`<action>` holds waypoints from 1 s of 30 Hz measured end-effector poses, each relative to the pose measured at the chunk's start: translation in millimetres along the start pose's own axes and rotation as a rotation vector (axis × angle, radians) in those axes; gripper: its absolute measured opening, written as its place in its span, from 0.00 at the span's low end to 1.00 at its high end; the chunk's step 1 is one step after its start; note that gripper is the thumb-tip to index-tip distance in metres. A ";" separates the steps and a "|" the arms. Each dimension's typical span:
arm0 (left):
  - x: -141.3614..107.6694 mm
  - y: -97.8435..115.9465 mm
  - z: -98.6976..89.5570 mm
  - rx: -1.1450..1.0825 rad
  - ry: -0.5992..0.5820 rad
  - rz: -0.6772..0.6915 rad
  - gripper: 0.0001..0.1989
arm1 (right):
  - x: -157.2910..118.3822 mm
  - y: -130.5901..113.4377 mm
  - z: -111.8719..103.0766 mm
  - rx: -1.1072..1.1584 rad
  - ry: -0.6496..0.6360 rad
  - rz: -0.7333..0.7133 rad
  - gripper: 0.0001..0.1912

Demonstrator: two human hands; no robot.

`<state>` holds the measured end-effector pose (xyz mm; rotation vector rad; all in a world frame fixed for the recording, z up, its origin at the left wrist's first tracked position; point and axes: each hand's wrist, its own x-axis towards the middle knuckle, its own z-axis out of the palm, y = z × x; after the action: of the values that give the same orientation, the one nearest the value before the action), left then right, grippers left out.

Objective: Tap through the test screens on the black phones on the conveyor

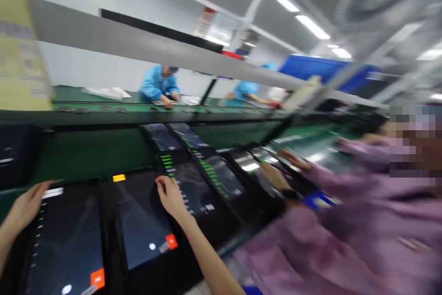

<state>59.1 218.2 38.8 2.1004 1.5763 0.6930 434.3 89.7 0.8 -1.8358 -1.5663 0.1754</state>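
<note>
Tablets lie face up in a row on the dark bench before you, and your hands are on the two nearest. Your left hand [26,207] rests flat, fingers spread and released, on the upper left corner of the left tablet [65,240]; it grips nothing. Your right hand [171,196] lies with fingertips on the upper right edge of the middle tablet [143,219], just beside the third tablet [193,189]; the frame is blurred and I cannot tell whether those fingers press the glass or curl over the edge. My judgement: keep your touch on the bezels and off the lit areas, since each near screen shows an orange button [97,278] at its lower right, and a stray palm could trigger one. Keep your head steady; the blur hinders reading the green bars [166,160] on the screens behind. Count: three tablets within your reach, at least four more running back along the bench, their number uncertain in the blur. Two orange buttons are visible. A co-worker in a pink sleeve [331,221] works at your right, with two hands on the farther tablets; keep clear of that hand [274,175]. Two people in blue coats [157,84] stand at the green conveyor [103,113] beyond.
</note>
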 end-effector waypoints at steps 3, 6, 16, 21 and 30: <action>-13.4 -19.8 2.6 -0.172 -0.039 -0.145 0.31 | -0.6 -0.3 17.0 0.083 -0.091 -0.195 0.15; -18.7 -23.9 13.7 -0.267 -0.044 -0.176 0.32 | -2.0 -0.8 29.0 0.095 -0.171 -0.352 0.17; -33.4 -21.8 4.6 -0.377 -0.136 -0.222 0.27 | 0.6 8.0 31.7 0.090 -0.205 -0.408 0.07; -27.5 -22.8 1.8 -0.346 -0.171 -0.223 0.32 | 4.7 2.1 25.8 0.089 -0.189 -0.372 0.06; -20.9 -30.7 5.7 -0.311 -0.098 -0.181 0.34 | 11.2 -10.0 22.6 0.043 -0.245 -0.466 0.08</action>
<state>34.7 206.0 12.9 1.7188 1.4765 0.7086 417.1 109.5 -6.5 -1.4082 -2.0973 0.2204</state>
